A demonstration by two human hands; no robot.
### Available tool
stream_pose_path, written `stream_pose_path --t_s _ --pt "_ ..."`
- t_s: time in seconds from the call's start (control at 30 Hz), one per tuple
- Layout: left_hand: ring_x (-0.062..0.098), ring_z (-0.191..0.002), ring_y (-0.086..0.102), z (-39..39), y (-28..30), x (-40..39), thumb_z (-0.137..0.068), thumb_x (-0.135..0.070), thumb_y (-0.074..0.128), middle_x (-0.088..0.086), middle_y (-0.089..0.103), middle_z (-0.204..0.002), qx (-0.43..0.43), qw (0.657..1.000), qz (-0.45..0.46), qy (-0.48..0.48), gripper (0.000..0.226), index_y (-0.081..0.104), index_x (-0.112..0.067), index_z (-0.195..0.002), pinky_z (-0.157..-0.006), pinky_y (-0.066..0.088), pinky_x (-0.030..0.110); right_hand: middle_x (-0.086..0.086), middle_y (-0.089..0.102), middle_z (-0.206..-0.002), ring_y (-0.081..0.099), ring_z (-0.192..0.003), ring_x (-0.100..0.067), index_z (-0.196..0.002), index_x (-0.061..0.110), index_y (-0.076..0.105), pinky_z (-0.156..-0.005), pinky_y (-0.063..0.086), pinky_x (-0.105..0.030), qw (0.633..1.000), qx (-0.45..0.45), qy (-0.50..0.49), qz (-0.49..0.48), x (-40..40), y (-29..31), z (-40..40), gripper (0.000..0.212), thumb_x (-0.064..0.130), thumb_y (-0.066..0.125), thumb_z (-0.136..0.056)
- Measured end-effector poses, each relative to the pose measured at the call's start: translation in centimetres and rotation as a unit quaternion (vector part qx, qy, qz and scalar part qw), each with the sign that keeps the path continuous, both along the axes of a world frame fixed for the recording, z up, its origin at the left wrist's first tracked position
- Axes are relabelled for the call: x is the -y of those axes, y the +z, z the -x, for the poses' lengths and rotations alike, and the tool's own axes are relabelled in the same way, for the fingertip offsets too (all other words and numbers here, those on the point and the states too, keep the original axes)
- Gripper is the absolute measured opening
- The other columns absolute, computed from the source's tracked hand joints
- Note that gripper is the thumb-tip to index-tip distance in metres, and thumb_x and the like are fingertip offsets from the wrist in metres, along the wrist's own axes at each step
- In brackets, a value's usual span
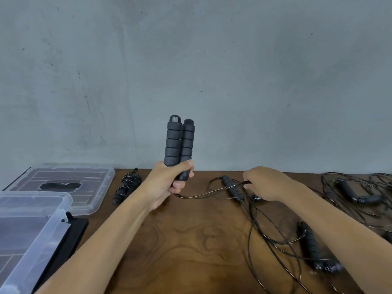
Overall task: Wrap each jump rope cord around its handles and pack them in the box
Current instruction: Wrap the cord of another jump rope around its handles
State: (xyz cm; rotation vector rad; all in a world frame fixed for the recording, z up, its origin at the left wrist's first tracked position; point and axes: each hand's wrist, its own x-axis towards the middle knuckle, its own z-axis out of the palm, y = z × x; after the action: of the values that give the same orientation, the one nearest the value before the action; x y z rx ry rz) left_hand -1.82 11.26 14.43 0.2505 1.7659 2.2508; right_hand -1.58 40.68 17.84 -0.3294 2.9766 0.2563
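My left hand (169, 181) grips the lower ends of two black ribbed foam handles (179, 143), held upright side by side above the table. Their thin black cord (201, 195) runs from below that hand to the right. My right hand (267, 183) pinches this cord just above the table, over another loose handle (233, 188). A wrapped jump rope (127, 186) lies on the table left of my left hand. The clear plastic box (31, 230) sits at the near left.
The box's clear lid (91, 187) lies flat behind it, by the grey wall. More loose ropes with black handles (311, 245) and tangled cords (350, 187) spread over the right of the wooden table (180, 240). A black pad lies under the box.
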Motion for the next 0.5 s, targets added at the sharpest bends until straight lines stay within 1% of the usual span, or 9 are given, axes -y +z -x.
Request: stream_pose_path --t_s 0.07,0.17,0.23,0.27,0.33,0.4,0.47,0.5 --pt "0.01 -0.052 0.03 0.1 -0.1 0.6 -0.099 -0.022 0.071 0.005 0.061 -0.082 0.003 1.0 0.017 0.013 0.015 0.066 -0.008 -0.098 -0.045 0.021 0.019 0.002 0.054 -0.088 0.054 -0.08 -0.019 -0.1 0.016 0.053 -0.066 0.043 -0.034 0.999 -0.02 -0.027 -0.034 -1.2 -2.1 0.6 0.019 0.031 0.043 -0.108" --pt "0.01 -0.053 0.03 0.1 -0.7 1.1 -0.098 -0.023 0.072 0.006 0.06 -0.082 0.019 0.999 0.027 0.023 0.018 0.068 -0.006 -0.101 -0.046 0.02 0.02 -0.003 0.062 -0.092 0.059 -0.081 -0.023 -0.098 0.016 0.054 -0.07 0.049 -0.036 0.996 -0.032 -0.08 -0.012 -3.1 -3.4 1.9 0.02 0.029 0.042 -0.106" --pt "0.011 -0.054 0.029 0.1 -1.2 1.2 -0.097 -0.023 0.073 0.008 0.06 -0.083 0.025 0.999 0.036 0.028 0.02 0.069 -0.004 -0.102 -0.045 0.019 0.02 -0.008 0.063 -0.101 0.061 -0.086 -0.026 -0.103 0.013 0.06 -0.073 0.051 -0.037 0.994 -0.055 -0.093 -0.01 -4.0 -3.5 3.0 0.023 0.03 0.044 -0.106" --pt "0.011 -0.054 0.029 0.2 -1.4 1.1 -0.097 -0.023 0.073 0.008 0.06 -0.082 0.028 0.998 0.04 0.032 0.02 0.069 -0.004 -0.102 -0.045 0.02 0.02 -0.011 0.06 -0.106 0.061 -0.089 -0.029 -0.108 0.012 0.063 -0.076 0.052 -0.038 0.992 -0.073 -0.098 -0.01 -4.3 -3.2 3.6 0.026 0.031 0.046 -0.105" --pt "0.011 -0.053 0.03 0.3 -1.4 0.9 -0.097 -0.023 0.074 0.007 0.061 -0.082 0.031 0.998 0.051 0.037 0.021 0.069 -0.004 -0.104 -0.043 0.022 0.019 -0.014 0.054 -0.11 0.059 -0.095 -0.033 -0.116 0.012 0.067 -0.081 0.053 -0.04 0.989 -0.111 -0.1 -0.004 -4.7 -1.6 4.8 0.03 0.034 0.049 -0.105" --pt "0.011 -0.053 0.031 0.7 -1.2 0.5 -0.096 -0.023 0.074 0.006 0.062 -0.082 0.03 0.997 0.057 0.037 0.021 0.069 -0.005 -0.105 -0.043 0.023 0.019 -0.016 0.054 -0.112 0.055 -0.103 -0.034 -0.118 0.011 0.068 -0.086 0.052 -0.042 0.987 -0.137 -0.087 -0.022 -4.7 1.3 6.2 0.035 0.038 0.05 -0.105" --pt "0.011 -0.053 0.031 1.3 -0.6 -0.2 -0.095 -0.023 0.075 0.006 0.064 -0.081 0.025 0.997 0.057 0.045 0.021 0.068 -0.006 -0.105 -0.043 0.024 0.019 -0.015 0.057 -0.115 0.051 -0.11 -0.033 -0.114 0.011 0.068 -0.088 0.049 -0.042 0.983 -0.163 -0.079 -0.03 -4.3 5.3 7.6 0.041 0.047 0.05 -0.105" --pt "0.011 -0.053 0.032 1.5 -0.1 -0.7 -0.094 -0.023 0.075 0.005 0.065 -0.081 0.021 0.997 0.054 0.05 0.021 0.068 -0.007 -0.105 -0.043 0.024 0.019 -0.015 0.058 -0.113 0.053 -0.107 -0.033 -0.109 0.012 0.069 -0.085 0.049 -0.041 0.98 -0.175 -0.095 0.0 -4.2 7.4 8.4 0.044 0.051 0.05 -0.104"
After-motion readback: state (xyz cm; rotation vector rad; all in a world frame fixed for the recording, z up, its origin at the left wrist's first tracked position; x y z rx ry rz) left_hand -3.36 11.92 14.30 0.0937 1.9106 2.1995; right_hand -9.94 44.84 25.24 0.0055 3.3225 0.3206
